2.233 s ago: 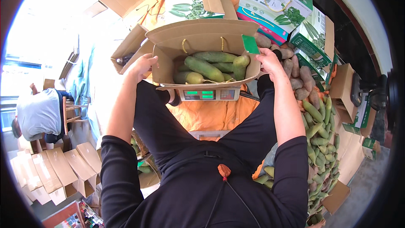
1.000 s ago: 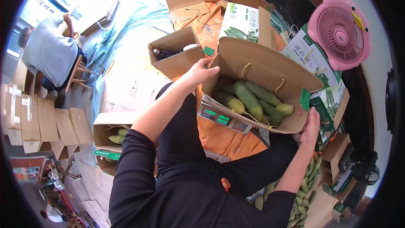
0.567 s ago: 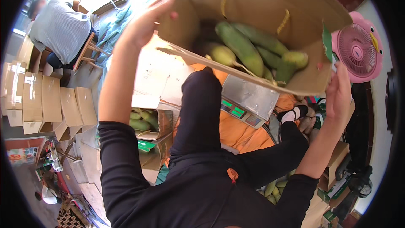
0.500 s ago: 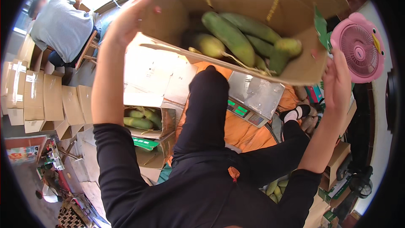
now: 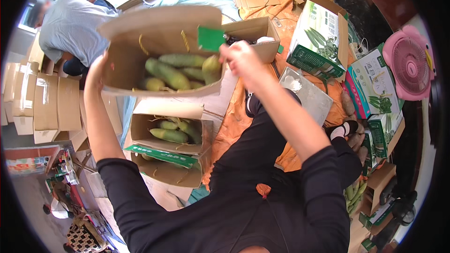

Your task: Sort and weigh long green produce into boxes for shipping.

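An uncovered cardboard box (image 5: 126, 30) is held up in front of me, tilted so its inside faces me. Several thick green radishes (image 5: 172, 75) with paler ends lie along its bottom, and yellow cord loops hang on its inner wall. My left hand (image 5: 97, 71) grips the box's left side, most of its fingers hidden behind the cardboard. At the right end, my right hand (image 5: 244, 63) is closed on the edge beside a green flap (image 5: 211, 39), slightly blurred. Just below stand two uncovered boxes, the upper box (image 5: 140, 129) with more radishes (image 5: 168, 135) inside.
A metal-topped scale (image 5: 311, 96) sits on orange cloth (image 5: 229, 133) beyond my leg. Printed cartons (image 5: 316, 37) and a pink fan (image 5: 408, 63) stand at the right. Several brown boxes (image 5: 47, 103) line the left, where another person (image 5: 77, 21) bends over.
Both hands have carried the box of radishes leftward and a little farther from me, over the boxes at left. The scale's surroundings and the cartons behind are now uncovered.
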Demonstrator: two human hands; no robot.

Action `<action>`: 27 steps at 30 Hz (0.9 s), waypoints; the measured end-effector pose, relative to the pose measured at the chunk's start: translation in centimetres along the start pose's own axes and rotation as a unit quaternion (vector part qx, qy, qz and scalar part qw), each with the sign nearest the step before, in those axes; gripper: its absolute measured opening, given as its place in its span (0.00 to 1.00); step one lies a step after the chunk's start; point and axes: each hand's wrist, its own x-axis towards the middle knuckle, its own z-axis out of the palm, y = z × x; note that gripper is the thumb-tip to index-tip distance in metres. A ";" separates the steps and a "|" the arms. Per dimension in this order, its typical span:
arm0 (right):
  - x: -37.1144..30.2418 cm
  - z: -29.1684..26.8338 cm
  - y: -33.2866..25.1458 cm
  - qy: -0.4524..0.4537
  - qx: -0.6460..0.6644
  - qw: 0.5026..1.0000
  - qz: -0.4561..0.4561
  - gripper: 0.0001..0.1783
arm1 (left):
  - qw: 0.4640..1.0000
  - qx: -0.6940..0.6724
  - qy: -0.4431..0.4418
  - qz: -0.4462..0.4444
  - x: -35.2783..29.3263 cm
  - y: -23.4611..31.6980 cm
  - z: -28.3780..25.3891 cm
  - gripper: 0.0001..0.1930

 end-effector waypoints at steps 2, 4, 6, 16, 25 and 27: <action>1.8 1.8 4.3 0.013 -0.031 0.999 0.026 0.23 | 0.998 0.026 0.036 -0.038 0.6 -4.2 -1.1 0.20; 2.7 4.6 8.1 -0.022 -0.037 0.998 0.055 0.22 | 0.993 0.074 0.068 -0.064 0.7 -9.9 -5.7 0.19; 3.2 5.5 11.1 -0.032 -0.103 0.989 0.106 0.28 | 0.992 0.078 0.075 -0.070 1.3 -15.1 -6.2 0.19; 1.0 4.2 13.5 -0.023 -0.094 0.989 0.111 0.30 | 0.985 0.106 0.046 -0.131 4.6 -23.5 -1.2 0.18; 4.5 4.3 17.6 -0.021 -0.157 0.974 0.161 0.24 | 0.976 0.168 0.078 -0.112 6.2 -26.3 0.4 0.34; 5.4 5.6 18.3 -0.047 -0.192 0.970 0.145 0.19 | 0.954 0.243 0.171 -0.045 7.7 -29.5 -2.3 0.43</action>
